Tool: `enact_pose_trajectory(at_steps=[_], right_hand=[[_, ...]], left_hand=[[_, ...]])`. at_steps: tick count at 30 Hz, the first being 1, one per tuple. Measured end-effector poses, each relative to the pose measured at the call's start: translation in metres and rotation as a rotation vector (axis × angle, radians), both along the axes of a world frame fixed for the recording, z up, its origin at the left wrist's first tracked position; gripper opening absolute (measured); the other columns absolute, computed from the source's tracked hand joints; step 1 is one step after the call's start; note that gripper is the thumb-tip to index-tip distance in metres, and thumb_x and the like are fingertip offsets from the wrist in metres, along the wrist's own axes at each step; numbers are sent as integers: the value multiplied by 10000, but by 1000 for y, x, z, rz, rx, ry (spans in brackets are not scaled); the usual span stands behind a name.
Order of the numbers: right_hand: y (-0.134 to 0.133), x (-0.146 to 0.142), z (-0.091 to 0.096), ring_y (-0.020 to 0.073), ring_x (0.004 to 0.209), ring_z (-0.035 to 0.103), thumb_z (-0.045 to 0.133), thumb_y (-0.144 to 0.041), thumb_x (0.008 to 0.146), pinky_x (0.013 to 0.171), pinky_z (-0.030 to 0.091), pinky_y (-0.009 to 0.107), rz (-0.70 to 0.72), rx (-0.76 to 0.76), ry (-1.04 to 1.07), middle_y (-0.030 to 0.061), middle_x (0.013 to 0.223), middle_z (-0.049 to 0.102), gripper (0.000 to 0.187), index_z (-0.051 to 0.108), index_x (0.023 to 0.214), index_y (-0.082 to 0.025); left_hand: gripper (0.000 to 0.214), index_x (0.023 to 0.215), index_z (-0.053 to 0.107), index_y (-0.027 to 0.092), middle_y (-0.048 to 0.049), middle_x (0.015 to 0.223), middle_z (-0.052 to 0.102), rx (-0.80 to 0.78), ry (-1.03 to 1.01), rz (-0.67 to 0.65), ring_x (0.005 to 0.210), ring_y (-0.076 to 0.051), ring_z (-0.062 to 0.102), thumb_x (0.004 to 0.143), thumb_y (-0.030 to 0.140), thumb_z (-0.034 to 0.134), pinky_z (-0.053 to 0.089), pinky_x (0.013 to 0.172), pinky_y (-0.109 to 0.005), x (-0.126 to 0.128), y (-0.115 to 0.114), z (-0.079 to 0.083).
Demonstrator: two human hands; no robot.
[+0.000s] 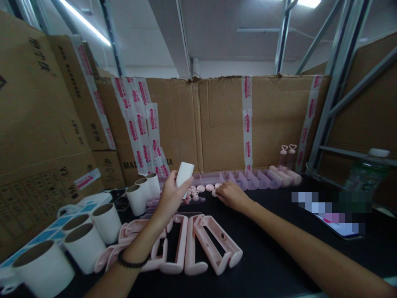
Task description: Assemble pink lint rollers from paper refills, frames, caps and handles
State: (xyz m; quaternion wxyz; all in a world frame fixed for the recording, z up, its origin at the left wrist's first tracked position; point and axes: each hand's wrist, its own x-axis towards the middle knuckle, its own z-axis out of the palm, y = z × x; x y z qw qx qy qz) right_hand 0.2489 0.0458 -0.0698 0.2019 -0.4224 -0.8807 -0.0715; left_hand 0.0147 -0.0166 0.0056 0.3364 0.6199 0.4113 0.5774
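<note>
Near edge, 7 o'clock: big white rolls [83,244] stood upright on a blue-and-white tray [63,221], their brown card cores hollow with nothing inside.
Near middle, 6 o'clock: pink frames [204,244] lay flat on the black desk [273,256], long sides running toward 12 o'clock, some overlapping.
Left hand [169,194]: raised above the frames, a dark bead band [132,263] on its wrist, fingers wrapped round a white roll [184,174].
White roll: off the desk, long axis tilted, upper end toward 1 o'clock.
Right hand [231,195]: palm down on the desk, fingers bent onto the pink caps [204,188]; whether they pinched one, I could not tell.
Key relation: the caps lay at 9 o'clock of the right hand, touching its fingertips, and just past the left hand at its 1 o'clock; the right hand was nearer.
Middle left, 10 o'clock: smaller rolls [144,192] stood upright together, cores hollow too.
Right, 3 o'clock: a phone [341,227] lay flat; a water bottle [362,174] stood beyond it.
Far, 12 o'clock: a row of lilac trays [248,179]; contents too small to tell.
Far right, 1 o'clock: two heart-topped bottles [288,157] stood against the cardboard wall [217,120].
</note>
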Motion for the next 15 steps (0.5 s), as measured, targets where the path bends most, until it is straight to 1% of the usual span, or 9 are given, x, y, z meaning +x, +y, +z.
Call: enact_pose_trajectory(at_steps=[2,5,6,8,10,11,13,15], right_hand=[[1,0,-2,253,941,625,616,-149,899,883,367,352,15,-19,81,151,923,735,104,713,863,-137],[0,1,0,248,921,623,667,-150,844,902,371,361,45,-50,262,124,864,724,61,699,793,-154],[0,2,1,245,914,621,670,-164,842,903,377,363,54,-59,344,113,860,720,59,696,790,-161],[0,3,5,233,895,615,643,-237,881,886,399,363,65,-73,544,97,879,713,95,698,842,-170],[1,4,11,219,860,611,581,-351,936,834,435,352,78,-104,773,83,898,702,208,688,927,-173],[1,4,13,209,840,610,552,-407,951,803,451,342,92,-132,887,77,905,696,265,677,965,-174],[-1,2,18,188,801,607,540,-496,946,749,472,318,143,-213,1089,63,918,687,345,659,1012,-179],[-4,-2,21,169,777,604,581,-552,911,724,483,298,213,-317,1244,52,930,681,384,657,1016,-191]], left_hand=[[400,966,479,216,40,687,599,-6,3,0,425,-125,554,781,413,774,461,345,-228,0,0,0],[391,965,483,217,44,675,591,-27,24,16,424,-122,547,780,411,768,451,348,-219,-1,1,0],[383,969,488,217,45,667,587,-30,37,21,421,-122,541,785,415,759,449,352,-221,-1,1,-1],[369,981,501,216,45,663,582,-10,82,33,419,-125,531,797,430,739,441,362,-225,-2,1,-2],[349,996,527,215,29,695,605,66,193,75,470,-144,563,805,430,725,444,408,-230,-3,1,-3],[334,1002,542,216,15,730,627,125,278,111,529,-162,598,807,419,722,458,455,-239,-3,0,-4],[298,1025,571,222,-16,834,675,250,475,186,696,-208,666,819,387,708,492,585,-270,-3,-2,-6],[283,1079,588,236,-41,940,708,326,639,216,845,-247,695,838,350,684,499,699,-306,-2,-4,-8]])
